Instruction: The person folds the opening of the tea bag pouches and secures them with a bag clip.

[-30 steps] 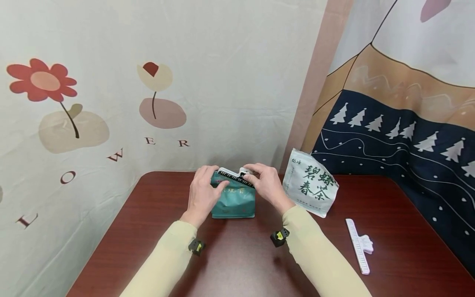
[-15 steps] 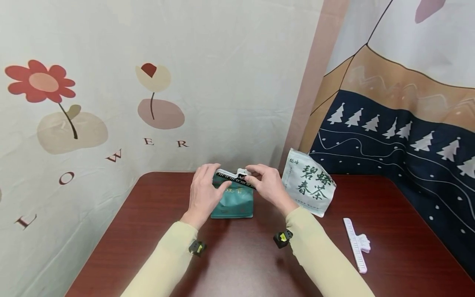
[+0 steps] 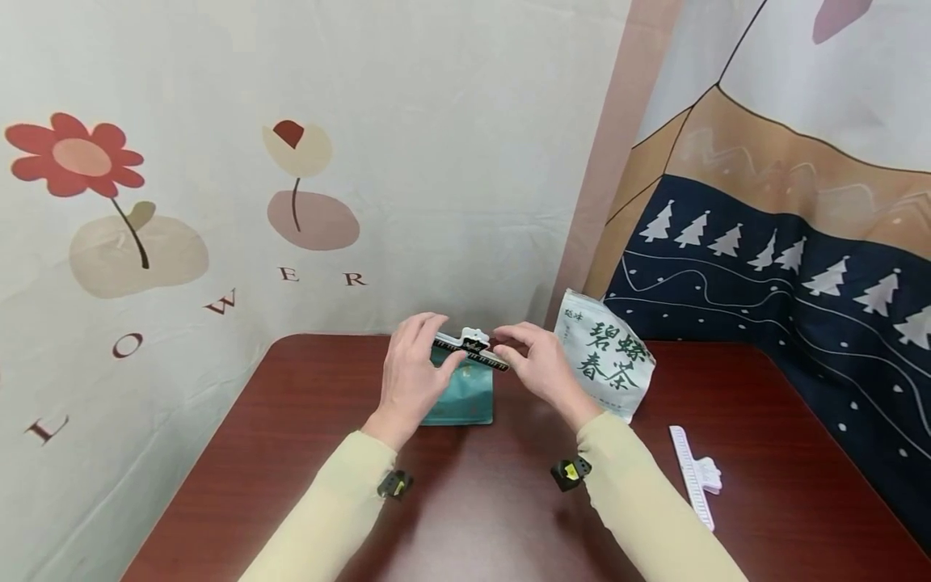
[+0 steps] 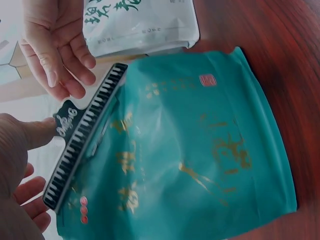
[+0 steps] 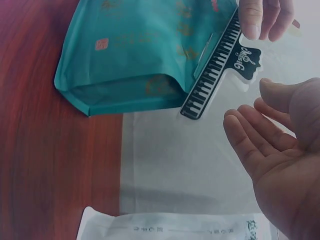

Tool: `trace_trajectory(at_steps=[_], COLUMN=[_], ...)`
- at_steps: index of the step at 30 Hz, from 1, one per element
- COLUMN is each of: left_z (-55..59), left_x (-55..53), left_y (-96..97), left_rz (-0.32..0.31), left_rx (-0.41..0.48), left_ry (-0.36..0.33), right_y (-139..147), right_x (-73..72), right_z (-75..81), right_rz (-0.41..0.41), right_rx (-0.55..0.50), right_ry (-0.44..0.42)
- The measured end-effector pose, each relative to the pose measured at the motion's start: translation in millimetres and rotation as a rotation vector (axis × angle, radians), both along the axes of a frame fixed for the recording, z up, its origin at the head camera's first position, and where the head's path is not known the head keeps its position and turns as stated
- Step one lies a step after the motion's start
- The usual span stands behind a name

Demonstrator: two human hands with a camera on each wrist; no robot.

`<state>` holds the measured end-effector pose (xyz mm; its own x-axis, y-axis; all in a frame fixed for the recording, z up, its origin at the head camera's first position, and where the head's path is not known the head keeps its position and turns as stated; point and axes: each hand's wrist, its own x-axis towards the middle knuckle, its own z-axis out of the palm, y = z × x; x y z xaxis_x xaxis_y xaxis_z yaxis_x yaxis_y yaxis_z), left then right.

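Note:
A teal tea bag (image 3: 465, 396) stands on the table, its top covered in the head view. Along its top edge lies a black-and-white piano-key bag clip (image 4: 85, 135), slanting down to the right in the head view. My left hand (image 3: 417, 372) holds the clip's left part, thumb in front and fingers behind; the thumb reaches the clip's "Music" handle (image 5: 244, 62) in the left wrist view. My right hand (image 3: 541, 364) is just off the clip's right end, fingers loosely bent and apart from it, nothing between them. How firmly the clip bites the bag cannot be told.
A white tea bag (image 3: 607, 352) with dark green writing leans at the back right, close behind my right hand. A white bag clip (image 3: 694, 477) lies on the dark red table (image 3: 291, 485) at the right. Printed cloth (image 3: 436, 162) hangs behind the table.
My right hand has let go of the clip's handle and drawn back right. My left hand has shifted slightly right along with the clip, whose handle now shows uncovered.

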<state>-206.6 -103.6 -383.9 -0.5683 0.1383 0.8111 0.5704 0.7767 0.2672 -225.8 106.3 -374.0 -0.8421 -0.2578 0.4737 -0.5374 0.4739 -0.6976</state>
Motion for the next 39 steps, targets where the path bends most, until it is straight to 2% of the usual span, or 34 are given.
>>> trace_trajectory(at_steps=[7,15,27,39], left_z=[2.9,4.6,2.3,-1.1], left_x=[1.1,4.1,2.3,1.2], left_y=[9.5,19.5,33.0,48.4], left_rz=[-0.033,-0.05,-0.097,-0.118], left_rx=[-0.003,-0.018,-0.034,-0.055], left_ry=[-0.011,-0.029,-0.037,-0.044], right_y=[8,23,41,64], right_x=[4.2,8.3,12.8,19.6], right_z=[-0.7,-3.5,-6.3,-9.6], right_rz=[-0.021,-0.037,-0.064,-0.089], right_rx=[0.029,0.048,0.053,0.091], right_ry=[0.042,0.045,0.04,0.062])
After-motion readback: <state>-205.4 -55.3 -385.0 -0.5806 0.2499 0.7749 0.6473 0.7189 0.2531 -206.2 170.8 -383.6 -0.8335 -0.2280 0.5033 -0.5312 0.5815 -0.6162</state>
